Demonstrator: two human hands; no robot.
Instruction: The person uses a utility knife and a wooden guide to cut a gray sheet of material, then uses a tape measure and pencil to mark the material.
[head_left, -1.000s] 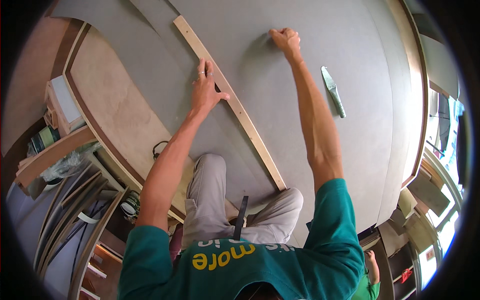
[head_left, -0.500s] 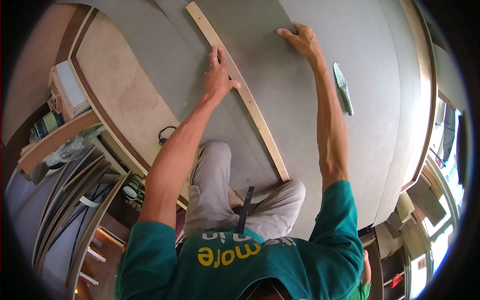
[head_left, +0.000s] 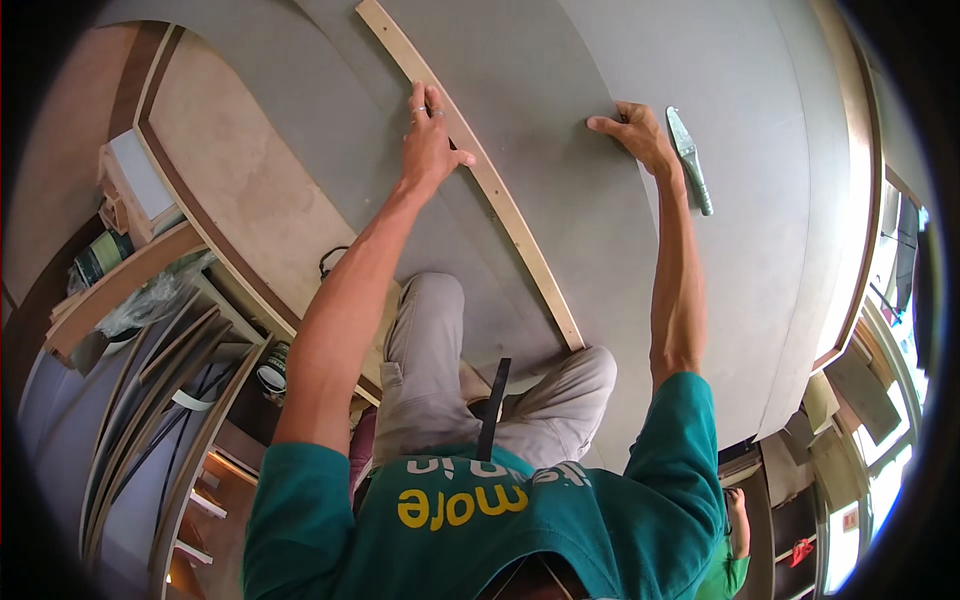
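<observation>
My left hand (head_left: 428, 140) lies against a long pale wooden strip (head_left: 500, 200), fingers stretched and thumb spread along its near-left edge. A small dark patch shows under that thumb; I cannot make out what it is. The strip runs slantwise over a thin grey sheet (head_left: 545, 130), its lower end close to my knee. With my right hand (head_left: 645, 138) I grip the sheet's right edge, thumb on top; the fingers' undersides are hidden. Right beside that hand, a putty knife with a greenish handle (head_left: 690, 160) rests on the larger grey surface (head_left: 760, 300).
A plywood-faced panel (head_left: 240, 140) with a raised edge lies left. Below it, a shelf holds bent strips (head_left: 150, 420), crumpled clear plastic (head_left: 155, 300) and a can (head_left: 272, 372). Board offcuts (head_left: 865, 390) stand at right. Another person's arm (head_left: 738, 525) shows at lower right.
My right hand has moved right and nearer to me along the sheet's edge, now closer to the putty knife. The left hand stays on the strip; the whole view has shifted slightly.
</observation>
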